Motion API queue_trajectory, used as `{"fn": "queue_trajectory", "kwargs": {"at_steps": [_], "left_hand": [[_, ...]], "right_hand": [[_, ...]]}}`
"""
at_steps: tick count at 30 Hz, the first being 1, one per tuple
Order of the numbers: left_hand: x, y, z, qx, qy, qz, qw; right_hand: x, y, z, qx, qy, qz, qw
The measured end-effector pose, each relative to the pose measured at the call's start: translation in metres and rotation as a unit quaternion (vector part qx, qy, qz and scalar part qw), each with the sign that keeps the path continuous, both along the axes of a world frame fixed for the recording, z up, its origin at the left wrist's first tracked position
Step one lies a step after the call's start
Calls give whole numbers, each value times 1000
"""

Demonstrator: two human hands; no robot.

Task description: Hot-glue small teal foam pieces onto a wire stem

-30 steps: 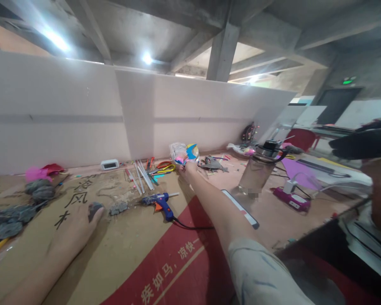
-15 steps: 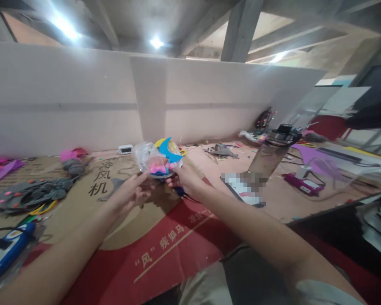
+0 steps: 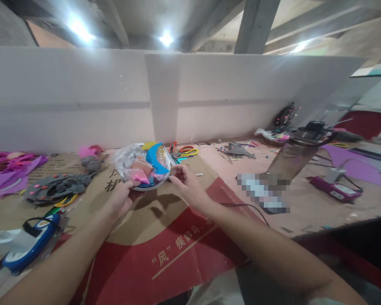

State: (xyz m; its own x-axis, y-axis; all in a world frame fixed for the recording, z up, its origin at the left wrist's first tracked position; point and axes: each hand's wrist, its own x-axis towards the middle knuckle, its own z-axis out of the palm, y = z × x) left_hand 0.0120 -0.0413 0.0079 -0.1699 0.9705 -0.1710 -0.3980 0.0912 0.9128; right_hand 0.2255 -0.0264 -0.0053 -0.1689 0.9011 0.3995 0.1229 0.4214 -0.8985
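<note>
Both hands are up in the middle of the frame, holding a clear plastic bag just above the cardboard sheet that covers the table. The bag is stuffed with little colourful craft bits, pink ones low down and a blue crescent pressed against the front.

The left hand cups the bag from below at its lower left, with the thumb clamped over the edge. The right hand has its fingertips pinched together on the bag's right edge, though it's a bit blurry right at the contact.

My guess is this thing weighs next to nothing. The pieces look like foam or felt, so they're soft and squashy, and nothing in there seems breakable. The film is the annoying part: thin, glossy and probably slippery, and it'll sag and change shape wherever it isn't supported. I can't tell where the opening is, so tipping it could spill bits. Honestly the best grip looks like what's going on here, one palm under the bulge and a pinch on the loose film at the side, not squeezing the middle.

Around it:
- scissors just behind the bag, toward the white wall
- grey felt shapes at the left, with purple scraps further left
- a water bottle well off to the right
- a blue and white gadget at the lower left, can't make out what it is
</note>
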Motion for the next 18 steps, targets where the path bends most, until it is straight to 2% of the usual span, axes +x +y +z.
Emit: {"fn": "queue_trajectory", "kwargs": {"at_steps": [2,4,7,11,14,18], "left_hand": [[1,-1,-6,2,-16,-14,1000],[4,-2,-10,2,-28,-34,999],[10,-7,-12,8,-41,-60,997],[16,-11,-13,-2,-51,-72,996],[17,-11,-16,3,-61,-96,994],[18,-13,-21,14,-73,-129,989]], "right_hand": [[0,0,6,85,-71,-24,994],[-1,1,12,137,-140,-44,980],[-2,5,17,149,-205,-68,965],[-3,12,17,137,-230,-70,961],[0,13,16,178,-244,-103,948],[2,7,16,250,-294,-132,913]]}}
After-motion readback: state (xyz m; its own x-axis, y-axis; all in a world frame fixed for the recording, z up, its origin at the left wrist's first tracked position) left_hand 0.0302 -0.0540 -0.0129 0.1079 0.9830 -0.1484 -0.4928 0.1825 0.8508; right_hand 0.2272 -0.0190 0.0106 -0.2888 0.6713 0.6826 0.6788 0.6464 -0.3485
